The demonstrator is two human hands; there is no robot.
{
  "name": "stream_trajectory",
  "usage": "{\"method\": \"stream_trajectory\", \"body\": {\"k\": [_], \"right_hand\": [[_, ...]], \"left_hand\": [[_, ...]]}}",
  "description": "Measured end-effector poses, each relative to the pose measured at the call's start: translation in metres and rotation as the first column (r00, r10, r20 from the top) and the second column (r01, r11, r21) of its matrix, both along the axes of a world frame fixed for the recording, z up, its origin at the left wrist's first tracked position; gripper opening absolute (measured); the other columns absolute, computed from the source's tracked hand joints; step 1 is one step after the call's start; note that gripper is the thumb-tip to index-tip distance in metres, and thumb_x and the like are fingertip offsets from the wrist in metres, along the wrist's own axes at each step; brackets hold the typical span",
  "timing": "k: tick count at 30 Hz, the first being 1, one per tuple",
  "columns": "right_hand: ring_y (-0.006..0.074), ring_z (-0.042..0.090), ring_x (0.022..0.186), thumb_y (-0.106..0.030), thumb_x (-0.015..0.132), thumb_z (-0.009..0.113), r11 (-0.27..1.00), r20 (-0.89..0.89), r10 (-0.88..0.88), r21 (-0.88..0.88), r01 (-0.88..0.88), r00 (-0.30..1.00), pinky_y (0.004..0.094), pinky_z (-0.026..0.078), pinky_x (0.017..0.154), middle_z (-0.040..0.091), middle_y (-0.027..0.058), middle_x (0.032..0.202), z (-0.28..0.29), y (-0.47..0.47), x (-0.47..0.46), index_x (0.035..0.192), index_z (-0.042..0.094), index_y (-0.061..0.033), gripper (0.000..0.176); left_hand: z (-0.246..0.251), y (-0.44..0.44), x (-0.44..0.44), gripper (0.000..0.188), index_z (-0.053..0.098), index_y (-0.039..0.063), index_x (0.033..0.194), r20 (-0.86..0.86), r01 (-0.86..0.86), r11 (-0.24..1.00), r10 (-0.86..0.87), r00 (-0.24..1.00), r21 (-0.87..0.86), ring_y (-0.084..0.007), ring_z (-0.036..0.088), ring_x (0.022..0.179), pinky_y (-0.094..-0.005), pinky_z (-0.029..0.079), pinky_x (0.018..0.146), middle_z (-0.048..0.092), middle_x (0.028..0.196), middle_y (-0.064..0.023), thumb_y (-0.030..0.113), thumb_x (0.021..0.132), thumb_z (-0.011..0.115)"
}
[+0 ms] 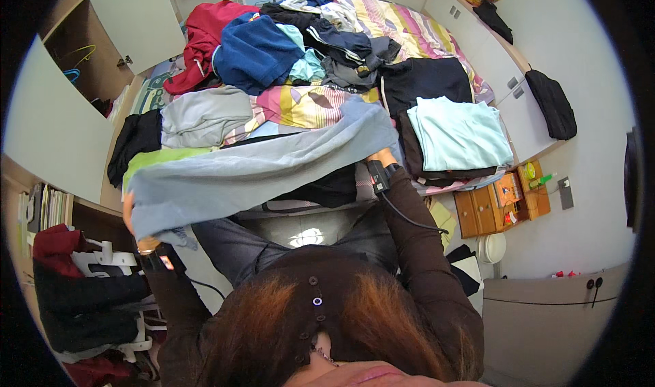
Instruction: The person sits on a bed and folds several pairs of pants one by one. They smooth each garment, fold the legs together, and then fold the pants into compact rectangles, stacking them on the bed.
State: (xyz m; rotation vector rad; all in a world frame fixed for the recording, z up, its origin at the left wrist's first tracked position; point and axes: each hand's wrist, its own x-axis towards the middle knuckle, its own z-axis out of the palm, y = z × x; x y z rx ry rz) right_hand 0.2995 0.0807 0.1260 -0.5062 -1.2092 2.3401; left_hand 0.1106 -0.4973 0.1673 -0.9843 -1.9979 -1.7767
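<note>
A long grey-blue fabric piece (256, 167) stretches across in front of me, over the near side of the bed. My left hand (147, 242) grips its left end, with part of the fingers hidden by the fabric. At the opposite end, my right hand (383, 156) holds it, and most of those fingers are covered too. Beneath and behind the cloth lie a lime-green garment (164, 157) and black fabric (327, 187). Beside my right hand, a folded pale aqua garment (458, 133) rests on dark folded clothes (427, 82).
Piled clothes, including a blue garment (261, 51) and a red one (212, 34), cover the far bed. Folded grey clothing (207, 115) lies left. A clothes-laden chair (87, 305) stands lower left, a small wooden drawer unit (473, 215) right. An open wardrobe door (135, 23) is far left.
</note>
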Motion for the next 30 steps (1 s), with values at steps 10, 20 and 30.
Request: {"method": "stream_trajectory", "body": {"k": [10,20,30], "right_hand": [[0.0245,0.060,0.107,-0.019,0.091,0.053,0.125,-0.005,0.165,0.992,-0.016,0.986,0.0344,0.049,0.088,0.063,0.0099,0.112,0.006,-0.112,-0.020,0.112,0.060,-0.0036,0.027],[0.0417,0.063,0.085,-0.016,0.083,0.057,-0.191,0.641,0.212,0.768,-0.612,0.738,0.0481,0.050,0.075,0.065,0.0249,0.096,-0.111,-0.133,0.060,0.124,0.054,-0.0048,0.043],[0.0389,0.050,0.116,-0.028,0.077,0.075,0.234,0.389,-0.321,0.916,-0.325,0.863,0.0399,0.042,0.098,0.051,0.0287,0.124,-0.111,-0.011,-0.005,0.129,0.042,0.0076,0.071]], "left_hand": [[0.006,0.227,0.001,0.045,0.062,-0.003,0.109,-0.068,-0.062,0.808,0.028,0.997,-0.586,-0.0316,0.061,0.100,-0.0397,0.049,0.087,0.064,0.107,-0.0186,0.031,0.082,0.072],[-0.168,0.301,0.040,0.023,0.061,-0.001,0.081,0.423,0.283,0.781,-0.027,0.906,-0.557,-0.0378,0.062,0.076,-0.0490,0.048,0.070,0.062,0.080,-0.0227,0.022,0.084,0.061],[-0.189,0.242,-0.035,0.048,0.062,-0.005,0.096,0.922,0.108,0.994,-0.035,0.385,-0.007,-0.0324,0.062,0.083,-0.0374,0.047,0.075,0.065,0.089,-0.0189,0.041,0.092,0.049]]}}
